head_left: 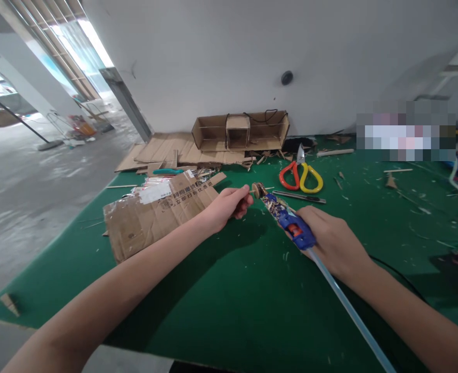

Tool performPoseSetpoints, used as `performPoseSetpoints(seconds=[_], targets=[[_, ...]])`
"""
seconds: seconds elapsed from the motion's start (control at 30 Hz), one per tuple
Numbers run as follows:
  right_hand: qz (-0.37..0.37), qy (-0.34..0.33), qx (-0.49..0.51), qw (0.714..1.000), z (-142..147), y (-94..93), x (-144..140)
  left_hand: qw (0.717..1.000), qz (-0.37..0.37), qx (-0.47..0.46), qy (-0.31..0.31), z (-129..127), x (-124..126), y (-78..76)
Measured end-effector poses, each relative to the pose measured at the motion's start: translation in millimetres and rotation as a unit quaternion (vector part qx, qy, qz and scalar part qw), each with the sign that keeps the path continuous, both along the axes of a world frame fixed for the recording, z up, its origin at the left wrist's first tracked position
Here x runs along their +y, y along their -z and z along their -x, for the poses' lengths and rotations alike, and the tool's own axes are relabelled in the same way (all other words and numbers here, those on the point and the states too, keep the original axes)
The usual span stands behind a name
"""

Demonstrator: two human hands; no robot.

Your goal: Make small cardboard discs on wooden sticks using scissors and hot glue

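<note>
Position of glue gun (pixel 296 229) and disc (pixel 255 190)

Your right hand (pixel 327 238) grips the glue gun. Your left hand (pixel 231 205) pinches a thin stick (pixel 251 191) bearing the disc, at the gun's far end. The scissors (pixel 306 178) lie right of the disc.

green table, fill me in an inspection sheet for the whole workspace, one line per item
Surface: green tabletop, littered with small scraps.
Job's things: blue glue gun with a clear glue stick out of its back; its tip is at a small disc on a thin stick, contact unclear.
Clutter: scissors, cutter knife, printed cardboard, open cardboard box.
Grips: left grip pinches the thin stick; right grip is closed around the glue gun.
Cables: black cable by the right forearm, ends not visible.
Surroundings: grey wall behind, concrete floor at left; a pixelated patch hides part of the right side.
</note>
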State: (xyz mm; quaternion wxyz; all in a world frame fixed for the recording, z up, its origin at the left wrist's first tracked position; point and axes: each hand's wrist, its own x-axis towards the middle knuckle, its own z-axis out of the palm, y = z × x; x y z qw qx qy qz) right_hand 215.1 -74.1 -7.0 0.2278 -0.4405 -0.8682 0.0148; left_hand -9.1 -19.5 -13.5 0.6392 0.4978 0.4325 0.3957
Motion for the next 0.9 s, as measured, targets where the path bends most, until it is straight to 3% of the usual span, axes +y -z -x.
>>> performPoseSetpoints(seconds=[0.27, 0.63, 0.9], targets=[[-0.049, -0.005, -0.032, 0.998, 1, 0.6, -1, 0.991, 0.077, -0.087, -0.069, -13, -10, -3.5], [-0.071, 0.01, -0.048, 0.996, 0, 1.5, -2, 0.969, 0.158, -0.176, -0.073, -20, -21, -6.7], [-0.048, 0.003, -0.035, 0.998, 1, -1.6, -2, 0.964, 0.168, -0.19, -0.073, -19, -19, -5.8]])
